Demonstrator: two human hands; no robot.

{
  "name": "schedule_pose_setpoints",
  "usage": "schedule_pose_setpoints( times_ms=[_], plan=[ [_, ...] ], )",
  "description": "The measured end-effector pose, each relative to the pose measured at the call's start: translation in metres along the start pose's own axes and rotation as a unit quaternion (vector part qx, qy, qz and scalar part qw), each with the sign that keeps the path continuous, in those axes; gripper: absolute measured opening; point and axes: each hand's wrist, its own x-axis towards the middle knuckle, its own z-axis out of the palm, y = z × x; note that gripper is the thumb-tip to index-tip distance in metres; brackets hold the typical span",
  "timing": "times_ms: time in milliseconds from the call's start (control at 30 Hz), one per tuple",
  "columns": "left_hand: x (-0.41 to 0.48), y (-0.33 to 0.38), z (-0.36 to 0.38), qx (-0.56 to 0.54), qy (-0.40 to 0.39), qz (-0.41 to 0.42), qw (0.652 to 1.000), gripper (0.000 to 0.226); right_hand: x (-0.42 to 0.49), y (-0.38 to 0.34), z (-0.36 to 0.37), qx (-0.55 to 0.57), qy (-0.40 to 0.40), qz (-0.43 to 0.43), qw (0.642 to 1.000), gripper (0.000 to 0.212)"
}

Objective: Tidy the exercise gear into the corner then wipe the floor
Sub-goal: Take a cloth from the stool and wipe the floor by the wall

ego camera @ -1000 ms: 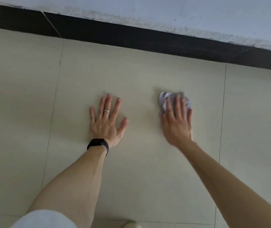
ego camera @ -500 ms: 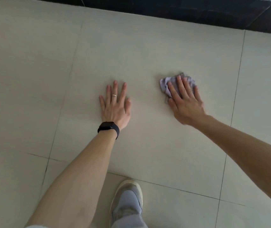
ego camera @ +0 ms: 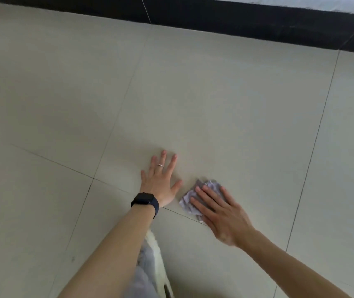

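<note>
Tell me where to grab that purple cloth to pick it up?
Pinch the cloth by the crumpled folds poking out past the fingertips of the right hand, coming down from above. It lies flat on the floor, so only those raised wrinkles offer a hold.

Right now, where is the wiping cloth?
Head view: the grey cloth lies on the floor, pressed under the right hand, just right of the flat left hand, at a tile joint.
</note>
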Motion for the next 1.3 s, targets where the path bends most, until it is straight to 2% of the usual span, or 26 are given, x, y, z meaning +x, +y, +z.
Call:
schedule_pose_setpoints(
  times_ms=[67, 167, 267, 367, 433, 533, 633, 700, 767, 833, 900, 1000, 1067, 1133, 1233, 1300],
  plan=[
    [-0.007, 0.006, 0.007, -0.029, 0.001, -0.014, 0.999, 0.076, 0.005, 0.031, -0.01, 0.002, 0.018, 0.075, 0.997, 0.059],
    [-0.008, 0.006, 0.01, -0.03, 0.003, -0.023, 0.999, 0.075, 0.021, 0.081, -0.031, 0.059, 0.052, 0.288, 0.954, 0.059],
    [-0.004, 0.002, 0.01, 0.003, 0.011, -0.01, 1.0, 0.075, 0.035, 0.095, -0.04, 0.095, 0.058, 0.367, 0.923, 0.061],
    [-0.004, -0.006, 0.017, 0.031, 0.024, 0.006, 0.999, 0.074, 0.031, 0.068, -0.031, 0.081, 0.07, 0.353, 0.929, 0.061],
    [-0.003, -0.011, 0.02, 0.045, 0.02, 0.012, 0.999, 0.073, 0.019, 0.035, -0.02, 0.04, 0.063, 0.278, 0.958, 0.059],
    [0.002, -0.017, 0.027, 0.051, 0.028, 0.027, 0.998, 0.071, 0.0, -0.008, -0.005, 0.002, 0.032, 0.117, 0.993, 0.057],
    [0.004, -0.02, 0.033, 0.056, 0.041, 0.046, 0.996, 0.07, -0.006, -0.003, -0.003, -0.013, -0.009, 0.016, 1.0, 0.057],
    [0.004, -0.024, 0.034, 0.064, 0.046, 0.055, 0.995, 0.071, 0.005, 0.022, -0.011, -0.031, -0.031, -0.016, 0.999, 0.056],
    [0.006, -0.029, 0.022, 0.069, 0.104, 0.089, 0.988, 0.069, 0.032, 0.056, -0.025, -0.044, -0.006, 0.058, 0.997, 0.057],
    [0.019, -0.042, 0.001, 0.083, 0.173, 0.152, 0.97, 0.058, 0.075, 0.083, -0.046, -0.014, 0.027, 0.192, 0.981, 0.059],
    [0.039, -0.065, -0.023, 0.093, 0.195, 0.201, 0.955, 0.054, 0.123, 0.097, -0.062, 0.027, 0.03, 0.273, 0.961, 0.063],
    [0.067, -0.097, -0.055, 0.105, 0.231, 0.169, 0.952, 0.063, 0.168, 0.093, -0.072, 0.064, 0.02, 0.345, 0.936, 0.06],
    [0.08, -0.119, -0.067, 0.105, 0.189, 0.114, 0.97, 0.072, 0.179, 0.073, -0.069, 0.084, 0.043, 0.393, 0.915, 0.059],
    [0.089, -0.133, -0.07, 0.126, 0.121, 0.095, 0.98, 0.076, 0.176, 0.04, -0.059, 0.094, 0.064, 0.419, 0.901, 0.06],
    [0.101, -0.139, -0.08, 0.139, 0.102, 0.158, 0.972, 0.077, 0.162, -0.037, -0.038, 0.109, 0.065, 0.411, 0.903, 0.059],
    [0.115, -0.139, -0.09, 0.149, 0.107, 0.202, 0.962, 0.076, 0.146, -0.096, -0.021, 0.096, 0.053, 0.381, 0.918, 0.06]
  ],
)
